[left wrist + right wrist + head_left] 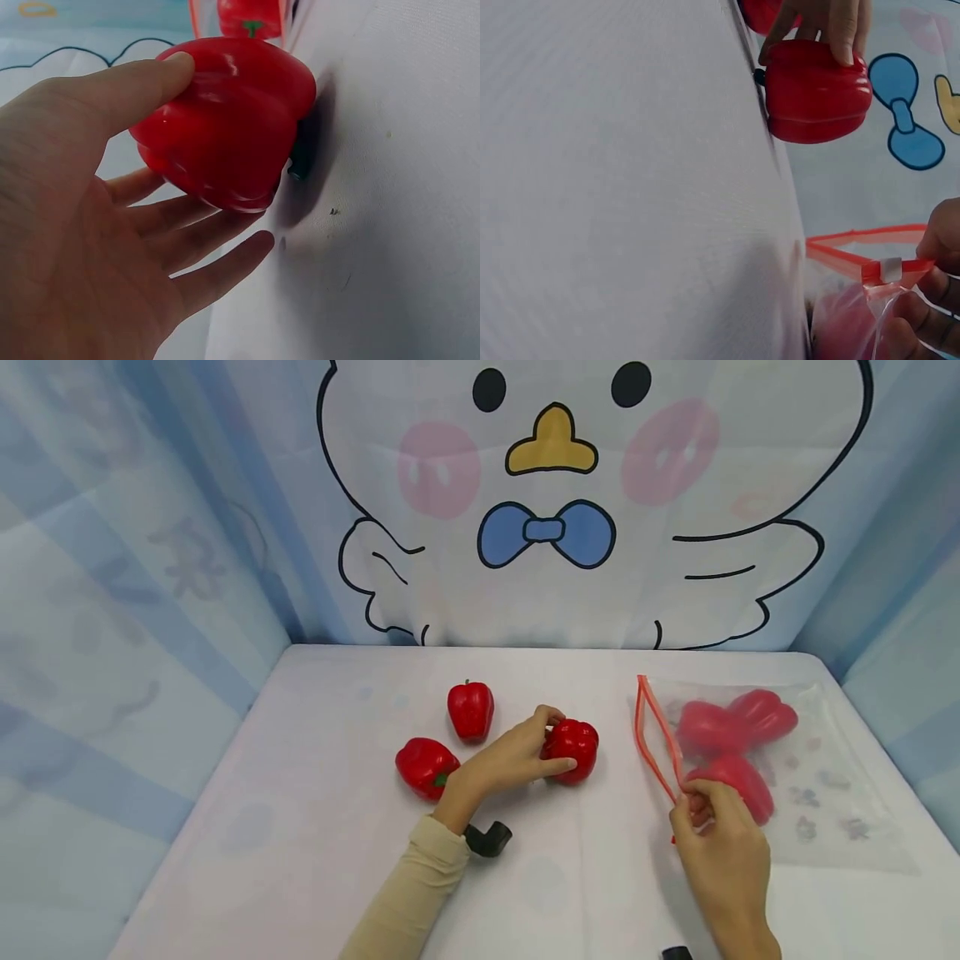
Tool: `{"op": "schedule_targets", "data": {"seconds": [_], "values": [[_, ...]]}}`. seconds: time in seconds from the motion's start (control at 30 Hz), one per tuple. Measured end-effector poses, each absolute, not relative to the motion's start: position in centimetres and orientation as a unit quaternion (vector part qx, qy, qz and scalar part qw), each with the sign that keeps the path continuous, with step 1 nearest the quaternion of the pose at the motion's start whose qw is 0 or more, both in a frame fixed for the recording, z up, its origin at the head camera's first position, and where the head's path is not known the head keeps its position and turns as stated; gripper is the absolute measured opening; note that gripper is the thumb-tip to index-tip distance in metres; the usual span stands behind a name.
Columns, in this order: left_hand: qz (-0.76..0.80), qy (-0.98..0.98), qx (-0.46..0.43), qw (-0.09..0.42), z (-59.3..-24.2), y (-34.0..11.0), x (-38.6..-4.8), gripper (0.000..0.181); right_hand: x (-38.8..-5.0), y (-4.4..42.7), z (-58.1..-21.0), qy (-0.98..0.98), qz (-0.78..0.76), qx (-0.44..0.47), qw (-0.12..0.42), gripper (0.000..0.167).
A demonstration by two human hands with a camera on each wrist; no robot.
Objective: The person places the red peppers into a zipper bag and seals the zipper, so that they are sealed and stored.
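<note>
My left hand [517,753] grips a red bell pepper [573,750] between thumb and fingers, left of the bag's mouth. In the left wrist view the thumb lies on the pepper [225,124], with its green stem towards the table. My right hand [723,852] pinches the orange-red edge [647,735] of a clear zip bag [832,802], whose mouth stands partly apart; the right wrist view shows the fingers [937,240] on that edge beside a white slider [890,270]. Several red peppers [738,777] lie inside the bag.
Two red peppers, one upright [471,712] and one on its side [426,768], are on the white table [300,860] at left. A black object [489,840] shows by the left wrist, another [677,953] at the front edge. A printed curtain [547,602] hangs behind.
</note>
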State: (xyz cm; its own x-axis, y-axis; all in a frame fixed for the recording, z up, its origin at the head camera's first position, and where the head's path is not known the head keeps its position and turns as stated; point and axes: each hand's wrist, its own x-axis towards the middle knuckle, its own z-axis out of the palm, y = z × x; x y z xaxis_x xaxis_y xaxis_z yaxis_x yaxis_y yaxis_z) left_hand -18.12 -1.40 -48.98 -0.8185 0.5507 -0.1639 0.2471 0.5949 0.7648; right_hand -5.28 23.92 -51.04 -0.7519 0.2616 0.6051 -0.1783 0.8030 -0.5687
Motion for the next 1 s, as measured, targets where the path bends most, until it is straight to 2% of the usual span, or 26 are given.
{"op": "schedule_targets", "data": {"seconds": [0.27, 1.0], "values": [[0.396, 0.868, 0.224, 0.197, -49.2, -1.4, -18.0, 0.073, -5.2, 23.9, -51.0, -0.884, 0.316, -0.033, 0.342, 0.019], [0.310, 0.901, 0.286, 0.104, -48.9, 0.3, -17.3, 0.063, -5.1, 23.9, -50.7, -0.896, 0.289, -0.028, 0.336, 0.017]]}}
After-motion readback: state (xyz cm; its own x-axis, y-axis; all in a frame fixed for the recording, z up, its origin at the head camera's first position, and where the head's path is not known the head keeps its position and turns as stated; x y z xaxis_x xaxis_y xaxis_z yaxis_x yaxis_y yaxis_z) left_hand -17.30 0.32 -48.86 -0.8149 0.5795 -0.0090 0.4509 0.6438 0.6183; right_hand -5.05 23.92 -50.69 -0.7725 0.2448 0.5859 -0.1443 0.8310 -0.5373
